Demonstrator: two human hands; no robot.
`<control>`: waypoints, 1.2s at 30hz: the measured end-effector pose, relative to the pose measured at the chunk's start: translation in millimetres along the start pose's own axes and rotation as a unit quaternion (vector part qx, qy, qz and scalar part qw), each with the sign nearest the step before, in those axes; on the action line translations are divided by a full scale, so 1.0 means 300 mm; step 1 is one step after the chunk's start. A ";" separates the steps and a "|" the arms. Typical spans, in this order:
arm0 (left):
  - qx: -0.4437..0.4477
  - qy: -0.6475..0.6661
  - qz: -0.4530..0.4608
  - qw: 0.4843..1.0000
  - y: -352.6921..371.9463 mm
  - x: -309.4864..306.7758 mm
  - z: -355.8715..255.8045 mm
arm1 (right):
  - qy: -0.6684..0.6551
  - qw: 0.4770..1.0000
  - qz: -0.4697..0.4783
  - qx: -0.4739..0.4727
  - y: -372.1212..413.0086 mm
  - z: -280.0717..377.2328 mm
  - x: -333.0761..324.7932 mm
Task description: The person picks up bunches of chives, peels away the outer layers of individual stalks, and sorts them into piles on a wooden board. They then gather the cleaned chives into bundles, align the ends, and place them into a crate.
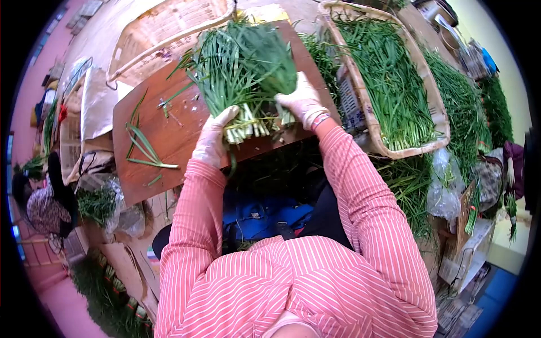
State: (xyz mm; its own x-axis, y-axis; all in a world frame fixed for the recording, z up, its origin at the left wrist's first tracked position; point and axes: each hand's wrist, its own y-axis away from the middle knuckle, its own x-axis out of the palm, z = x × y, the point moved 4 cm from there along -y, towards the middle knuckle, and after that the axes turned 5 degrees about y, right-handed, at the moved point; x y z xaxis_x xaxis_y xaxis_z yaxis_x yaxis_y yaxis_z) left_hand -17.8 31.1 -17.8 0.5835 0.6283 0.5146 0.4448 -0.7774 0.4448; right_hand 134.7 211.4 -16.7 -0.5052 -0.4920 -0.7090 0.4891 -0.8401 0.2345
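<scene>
A thick pile of garlic chives [225, 67] lies on a brown wooden board [163, 127], its pale cut ends pointing toward me. My left hand [210, 138], in a thin white glove, is pressed round the left side of the pile near the stem ends, with its thumb on top. On the other side, my gloved right hand [304, 102] is closed on a smaller bunch of chives [277, 70], whose leaves are slightly blurred. The stem ends of this bunch stick out below my right fingers. The undersides of both hands are hidden.
A beige plastic crate [389, 147] full of chives stands at the right, and another crate [169, 36] is behind the board. Loose leaves [147, 151] lie on the board's left part. Plastic bags [445, 188] and more chives [403, 183] are at the right.
</scene>
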 end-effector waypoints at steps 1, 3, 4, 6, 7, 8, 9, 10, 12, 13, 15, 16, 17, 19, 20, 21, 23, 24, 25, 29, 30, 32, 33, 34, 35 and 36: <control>-0.009 0.032 0.001 0.999 0.027 -0.019 -0.016 | 0.026 0.999 -0.043 0.011 0.001 -0.032 -0.039; -0.055 0.085 0.046 0.994 0.049 -0.151 -0.072 | -0.007 1.000 -0.022 -0.002 -0.068 -0.090 0.002; -0.055 0.090 0.037 0.994 0.065 -0.179 -0.075 | 0.050 0.998 -0.009 0.031 -0.032 -0.042 -0.033; -0.059 0.108 0.025 0.992 0.083 -0.237 -0.065 | 0.187 0.981 -0.034 0.031 0.040 0.067 -0.062; -0.061 0.125 0.029 0.990 0.068 -0.250 -0.049 | 0.271 0.959 -0.080 -0.003 0.060 0.106 -0.070; -0.066 0.135 0.034 0.988 0.050 -0.256 -0.028 | 0.340 0.908 -0.217 -0.116 0.081 0.123 -0.065; -0.069 0.150 0.039 0.986 0.062 -0.234 -0.029 | 0.304 0.880 -0.293 -0.218 0.111 0.175 -0.067; -0.076 0.157 0.039 0.984 0.066 -0.232 -0.026 | 0.257 0.915 -0.210 -0.229 0.128 0.221 -0.052; -0.091 0.159 0.063 0.981 0.068 -0.236 -0.022 | 0.202 0.938 -0.121 -0.253 0.199 0.301 0.021; -0.091 0.159 0.062 0.981 0.068 -0.239 -0.020 | 0.196 0.935 -0.120 -0.270 0.242 0.332 0.068; -0.117 0.178 0.047 0.976 0.066 -0.237 -0.005 | 0.240 0.925 -0.116 -0.271 0.262 0.328 0.173; -0.115 0.161 0.055 0.979 0.068 -0.230 -0.006 | 0.273 0.926 -0.082 -0.246 0.252 0.324 0.211; -0.113 0.162 0.056 0.979 0.072 -0.218 -0.006 | 0.306 0.925 -0.049 -0.221 0.240 0.320 0.242; -0.079 0.094 0.049 0.991 0.092 -0.160 -0.024 | 0.323 0.913 -0.061 -0.241 0.236 0.321 0.282; -0.063 0.038 0.051 0.996 0.091 -0.143 -0.026 | 0.329 0.904 -0.092 -0.258 0.219 0.316 0.321; -0.037 -0.032 0.046 0.998 0.084 -0.132 -0.033 | 0.335 0.893 -0.121 -0.275 0.216 0.328 0.340; -0.037 -0.109 0.029 0.993 0.083 -0.110 -0.043 | 0.343 0.884 -0.133 -0.287 0.213 0.318 0.357; -0.036 -0.108 0.029 0.993 0.077 -0.104 -0.035 | 0.348 0.882 -0.136 -0.288 0.207 0.309 0.361; -0.036 -0.111 0.004 0.993 0.068 -0.107 -0.027 | 0.353 0.879 -0.141 -0.288 0.198 0.302 0.366; -0.036 -0.128 -0.017 0.991 0.073 -0.139 -0.028 | 0.347 0.894 -0.053 -0.278 0.194 0.300 0.325; -0.033 -0.115 -0.011 0.993 0.096 -0.143 -0.044 | 0.356 0.895 -0.032 -0.267 0.190 0.304 0.316; -0.096 -0.106 -0.009 0.990 0.149 -0.187 -0.083 | 0.355 0.894 -0.031 -0.271 0.182 0.312 0.299; -0.116 -0.090 -0.007 0.989 0.186 -0.203 -0.093 | 0.353 0.894 -0.028 -0.276 0.178 0.313 0.297; -0.103 -0.060 -0.021 0.993 0.223 -0.218 -0.090 | 0.360 0.889 -0.037 -0.282 0.165 0.298 0.302; -0.103 -0.046 -0.025 0.993 0.262 -0.249 -0.092 | 0.361 0.887 -0.062 -0.280 0.148 0.284 0.305; -0.093 -0.020 -0.018 0.995 0.318 -0.256 -0.107 | 0.361 0.889 -0.081 -0.270 0.126 0.278 0.300</control>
State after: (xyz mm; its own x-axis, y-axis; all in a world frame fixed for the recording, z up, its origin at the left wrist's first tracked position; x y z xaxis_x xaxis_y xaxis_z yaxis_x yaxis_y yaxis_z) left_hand -42.0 -90.4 8.8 0.5979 0.6508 0.4680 0.3338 -0.7330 0.5928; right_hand 48.3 116.3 -16.2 -0.1083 0.0641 -0.9920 0.8202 -0.5581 -0.1256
